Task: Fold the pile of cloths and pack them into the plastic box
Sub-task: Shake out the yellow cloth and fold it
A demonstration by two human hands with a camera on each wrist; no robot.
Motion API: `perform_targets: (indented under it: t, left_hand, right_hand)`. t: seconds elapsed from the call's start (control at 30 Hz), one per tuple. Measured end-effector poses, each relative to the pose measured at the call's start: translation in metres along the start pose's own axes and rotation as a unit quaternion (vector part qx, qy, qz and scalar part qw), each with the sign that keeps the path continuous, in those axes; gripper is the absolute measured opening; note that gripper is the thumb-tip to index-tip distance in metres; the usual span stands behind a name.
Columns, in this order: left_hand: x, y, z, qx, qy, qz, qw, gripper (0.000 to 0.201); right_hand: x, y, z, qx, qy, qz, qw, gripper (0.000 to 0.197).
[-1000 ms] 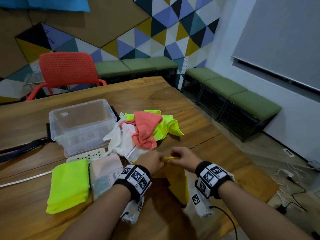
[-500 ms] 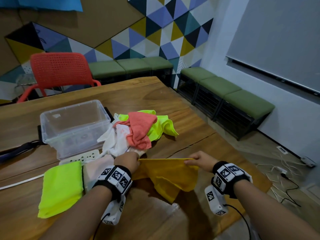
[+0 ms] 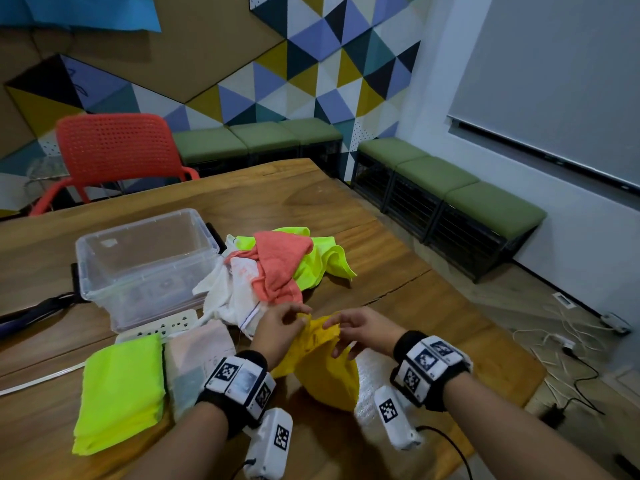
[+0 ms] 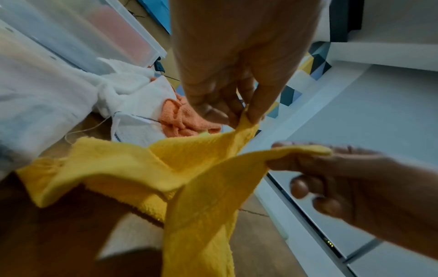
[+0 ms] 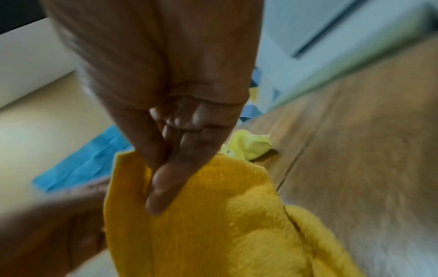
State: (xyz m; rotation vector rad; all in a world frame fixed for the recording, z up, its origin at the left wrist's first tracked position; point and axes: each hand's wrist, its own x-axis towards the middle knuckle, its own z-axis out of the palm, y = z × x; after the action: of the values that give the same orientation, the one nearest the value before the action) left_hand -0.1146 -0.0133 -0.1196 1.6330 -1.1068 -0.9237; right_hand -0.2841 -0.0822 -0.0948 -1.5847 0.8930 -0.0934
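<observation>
Triangle-patterned wall panels and green cushioned benches ring a long wooden counter in the head view. Both hands meet close together above its near edge: the left hand and the right hand each pinch an upper corner of a mustard-yellow terry cloth, which hangs down from the fingers toward the counter. Just beyond the left fingers lies a loose pile of white, coral and neon-yellow cloths, touching the side of an uncovered clear plastic box. Left of the left wrist sit a folded neon-green cloth and a folded pale cloth, side by side, with a white power strip between them and the box. In the left wrist view, the left thumb and forefinger are clamped together on one yellow corner, while the right fingers grip the neighbouring corner; the remaining right fingers curl loosely below. In the blurred right wrist view, the right thumb and fingers press together on the cloth's top edge, fabric draping beneath them.
</observation>
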Motion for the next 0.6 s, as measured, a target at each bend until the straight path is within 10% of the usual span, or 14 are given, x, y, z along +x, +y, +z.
perform_targets:
  t: [0.2,0.6]
  left_hand:
    - [-0.007,-0.012,0.000,-0.047,0.016,-0.015,0.999,0.022]
    - [-0.015,-0.005,-0.002,-0.144,-0.001,-0.007,0.990,0.016]
  right_hand:
    - [0.025,0.011,0.009,-0.259,0.202,-0.096,0.940,0.022]
    - [0.023,0.003,0.014,-0.306,0.094,-0.090,0.943,0.022]
